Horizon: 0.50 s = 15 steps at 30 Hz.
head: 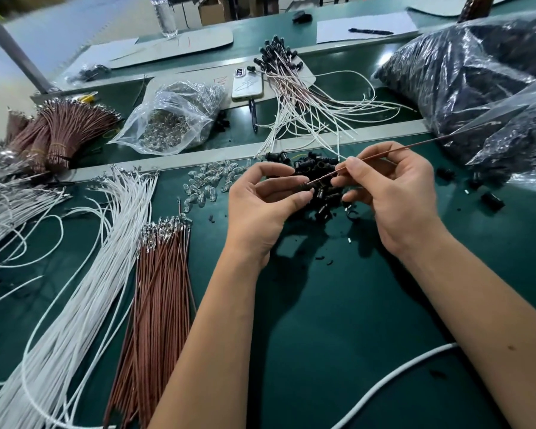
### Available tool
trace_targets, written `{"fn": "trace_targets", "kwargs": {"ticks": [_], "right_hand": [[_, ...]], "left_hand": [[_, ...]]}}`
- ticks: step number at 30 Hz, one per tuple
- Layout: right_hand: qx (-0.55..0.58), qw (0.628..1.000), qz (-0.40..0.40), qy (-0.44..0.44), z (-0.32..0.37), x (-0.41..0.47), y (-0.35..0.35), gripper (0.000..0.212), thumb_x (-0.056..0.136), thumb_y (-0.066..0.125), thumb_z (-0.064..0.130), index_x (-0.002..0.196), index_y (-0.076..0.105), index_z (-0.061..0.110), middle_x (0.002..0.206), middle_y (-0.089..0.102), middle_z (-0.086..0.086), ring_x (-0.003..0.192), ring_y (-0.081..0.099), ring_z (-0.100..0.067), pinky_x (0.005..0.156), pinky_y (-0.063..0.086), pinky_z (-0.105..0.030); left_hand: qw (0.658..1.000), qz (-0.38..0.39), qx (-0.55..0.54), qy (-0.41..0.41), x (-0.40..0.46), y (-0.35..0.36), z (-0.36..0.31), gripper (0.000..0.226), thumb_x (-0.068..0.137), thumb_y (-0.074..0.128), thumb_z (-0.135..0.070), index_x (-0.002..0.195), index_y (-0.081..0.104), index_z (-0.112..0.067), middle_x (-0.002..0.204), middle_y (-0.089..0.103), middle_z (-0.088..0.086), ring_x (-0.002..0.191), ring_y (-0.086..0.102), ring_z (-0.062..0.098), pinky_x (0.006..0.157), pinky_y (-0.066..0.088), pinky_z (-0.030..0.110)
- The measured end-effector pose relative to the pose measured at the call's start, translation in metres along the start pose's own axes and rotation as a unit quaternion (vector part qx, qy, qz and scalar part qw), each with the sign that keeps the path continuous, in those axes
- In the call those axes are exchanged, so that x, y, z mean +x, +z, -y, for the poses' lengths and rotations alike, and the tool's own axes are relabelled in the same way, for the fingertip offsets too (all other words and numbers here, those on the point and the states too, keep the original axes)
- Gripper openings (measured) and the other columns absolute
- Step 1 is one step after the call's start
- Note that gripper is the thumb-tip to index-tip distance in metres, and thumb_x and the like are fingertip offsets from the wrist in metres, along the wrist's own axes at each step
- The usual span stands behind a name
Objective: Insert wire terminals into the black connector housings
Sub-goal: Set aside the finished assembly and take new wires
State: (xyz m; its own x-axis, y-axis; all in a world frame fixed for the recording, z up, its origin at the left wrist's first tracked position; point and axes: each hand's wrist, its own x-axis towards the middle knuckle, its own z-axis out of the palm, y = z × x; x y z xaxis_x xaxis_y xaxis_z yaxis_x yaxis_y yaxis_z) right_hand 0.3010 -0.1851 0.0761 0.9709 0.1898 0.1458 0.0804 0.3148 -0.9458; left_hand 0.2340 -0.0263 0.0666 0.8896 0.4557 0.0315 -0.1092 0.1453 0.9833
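Two bare forearms reach up from the bottom edge over the green work mat, with a white cable curling beside the right one. The left hand curls its fingers and thumb around a small black connector housing, pinching it at the fingertips just above the mat. The right hand pinches a brown wire between thumb and forefinger; the wire slants down to the left, its tip meeting the housing in the left hand, though whether the terminal is seated inside cannot be told. Directly behind and beneath the fingers lies a loose heap of black housings. To the left of it sits a scatter of small clear bulbs, and nearer the camera a bundle of brown wires with metal terminals lies beside a long sheaf of white wires. Farther back are a clear bag of metal parts, a phone, a spread of finished wired housings, and at right large plastic bags of black parts.
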Motion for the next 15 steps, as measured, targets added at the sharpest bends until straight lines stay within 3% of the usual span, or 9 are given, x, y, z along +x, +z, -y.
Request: {"fn": "trace_targets", "kwargs": {"ticks": [5, 9, 15], "right_hand": [[-0.006, 1.0, -0.008, -0.025, 0.001, 0.0009, -0.0008, 0.015, 0.095, 0.071, 0.0, 0.092, 0.06, 0.01, 0.084, 0.077, -0.012, 0.072, 0.076, -0.025, 0.053, 0.055, -0.024], [-0.008, 1.0, -0.01, -0.027, 0.0009, 0.0007, -0.0008, 0.015, 0.095, 0.071, 0.0, 0.093, 0.06, 0.009, 0.083, 0.077, -0.011, 0.071, 0.076, -0.024, 0.052, 0.055, -0.025], [-0.004, 1.0, -0.009, -0.025, 0.0017, 0.0004, -0.001, 0.014, 0.095, 0.07, 0.0, 0.093, 0.06, 0.009, 0.084, 0.077, -0.011, 0.072, 0.075, -0.025, 0.052, 0.055, -0.025]], "left_hand": [[1.0, 0.006, -0.006, 0.014, 0.0001, -0.0001, -0.0004, 0.035, 0.072, 0.079, 0.016, 0.091, 0.065, -0.01, 0.092, 0.078, 0.014, 0.086, 0.075, 0.028, 0.077, 0.059, 0.031], [1.0, 0.008, 0.005, 0.022, 0.0014, -0.0003, 0.0014, 0.022, 0.076, 0.079, 0.01, 0.086, 0.072, -0.008, 0.085, 0.075, 0.013, 0.076, 0.069, 0.02, 0.077, 0.057, 0.03], [0.998, 0.012, -0.062, 0.008, 0.0032, 0.0037, -0.0002, 0.02, 0.096, 0.06, 0.005, 0.106, 0.074, -0.006, 0.09, 0.07, 0.01, 0.081, 0.071, 0.018, 0.082, 0.058, 0.025]]}}
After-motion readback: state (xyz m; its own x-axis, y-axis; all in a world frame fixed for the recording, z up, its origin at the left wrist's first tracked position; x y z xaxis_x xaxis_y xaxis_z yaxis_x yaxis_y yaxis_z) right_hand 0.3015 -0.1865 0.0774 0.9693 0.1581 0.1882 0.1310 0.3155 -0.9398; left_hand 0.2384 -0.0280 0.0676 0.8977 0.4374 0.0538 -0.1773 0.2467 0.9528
